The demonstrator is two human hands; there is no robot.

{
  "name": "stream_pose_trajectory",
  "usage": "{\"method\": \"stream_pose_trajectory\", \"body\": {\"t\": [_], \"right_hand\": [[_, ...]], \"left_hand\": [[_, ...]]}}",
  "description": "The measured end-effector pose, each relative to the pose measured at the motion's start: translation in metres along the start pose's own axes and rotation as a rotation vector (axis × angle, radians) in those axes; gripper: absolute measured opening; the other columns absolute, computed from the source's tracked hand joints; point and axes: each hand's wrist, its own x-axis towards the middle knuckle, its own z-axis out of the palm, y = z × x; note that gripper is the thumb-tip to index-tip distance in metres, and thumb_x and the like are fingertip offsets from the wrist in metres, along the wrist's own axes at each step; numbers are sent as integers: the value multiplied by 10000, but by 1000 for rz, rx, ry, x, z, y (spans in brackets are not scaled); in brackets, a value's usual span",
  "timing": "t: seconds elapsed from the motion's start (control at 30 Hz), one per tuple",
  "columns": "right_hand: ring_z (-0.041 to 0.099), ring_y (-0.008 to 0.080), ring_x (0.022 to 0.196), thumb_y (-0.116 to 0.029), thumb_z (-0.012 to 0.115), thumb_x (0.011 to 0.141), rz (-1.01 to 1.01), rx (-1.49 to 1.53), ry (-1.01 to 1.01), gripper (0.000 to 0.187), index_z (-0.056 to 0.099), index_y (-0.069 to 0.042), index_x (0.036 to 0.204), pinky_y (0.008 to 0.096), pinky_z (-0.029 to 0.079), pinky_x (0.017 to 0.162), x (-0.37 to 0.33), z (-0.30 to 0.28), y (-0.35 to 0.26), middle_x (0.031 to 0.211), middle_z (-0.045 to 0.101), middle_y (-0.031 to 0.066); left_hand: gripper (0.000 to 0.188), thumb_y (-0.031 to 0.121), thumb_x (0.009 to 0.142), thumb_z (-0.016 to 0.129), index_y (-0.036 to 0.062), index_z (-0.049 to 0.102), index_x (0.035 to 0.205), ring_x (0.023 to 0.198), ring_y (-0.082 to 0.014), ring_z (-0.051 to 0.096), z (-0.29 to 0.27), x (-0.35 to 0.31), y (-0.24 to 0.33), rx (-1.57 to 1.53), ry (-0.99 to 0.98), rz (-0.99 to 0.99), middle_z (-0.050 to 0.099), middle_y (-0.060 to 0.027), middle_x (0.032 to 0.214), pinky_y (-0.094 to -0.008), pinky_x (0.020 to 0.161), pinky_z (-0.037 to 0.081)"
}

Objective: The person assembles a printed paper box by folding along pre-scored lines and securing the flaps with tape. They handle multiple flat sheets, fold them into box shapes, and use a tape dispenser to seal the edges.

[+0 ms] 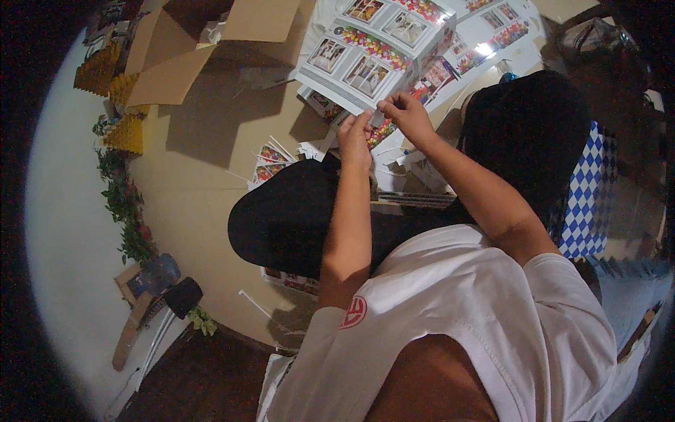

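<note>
Over tan surface [186, 225] near open carton [259, 24], left hand [355, 141] and right hand [408, 117] pinch something, perhaps a printed sheet [370, 56].

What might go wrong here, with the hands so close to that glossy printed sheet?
Creasing: the left hand and right hand meet at the lower edge of the printed sheet, so an uneven pull might bend or tear it.

Scattering: the thin white strips lie loose beside the black-clad left knee; a shift of the leg could knock them about.
</note>
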Motion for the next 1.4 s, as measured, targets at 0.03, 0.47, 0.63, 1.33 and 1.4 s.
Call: {"method": "stream_pose_trajectory", "body": {"t": [0.03,0.47,0.63,1.33,1.4], "right_hand": [[542,93,657,-211,690,828,-9,-3,1,231,583,-6,817,266,446,603,1,0,1,728,608,35],[545,115,647,-233,695,809,-24,-20,22,259,593,4,813,285,451,612,2,2,6,710,612,54],[558,132,649,-241,698,800,-19,-58,37,269,598,8,810,297,459,626,3,2,11,713,618,70],[550,157,645,-251,689,795,-4,-92,24,273,570,-5,794,323,449,619,5,1,11,709,604,81],[550,156,644,-253,690,795,3,-90,25,273,575,-5,800,323,451,621,5,1,10,707,603,82]], "left_hand": [[78,97,789,678,74,605,801,518,-42,421,1,0,1,-9,-5,2,489,43,630,-183,466,319],[99,81,790,687,75,602,840,578,-63,482,-5,2,4,-48,-75,-66,566,20,727,-181,484,352],[101,77,801,681,58,590,841,560,-72,487,-7,3,5,-59,-81,-81,561,10,714,-190,457,349],[119,86,798,682,66,661,913,594,-24,458,-1,-3,15,95,-37,-66,598,46,756,-177,483,316],[115,86,801,680,65,661,913,594,-26,465,-3,-1,14,97,-51,-66,603,44,760,-179,485,326]]}}
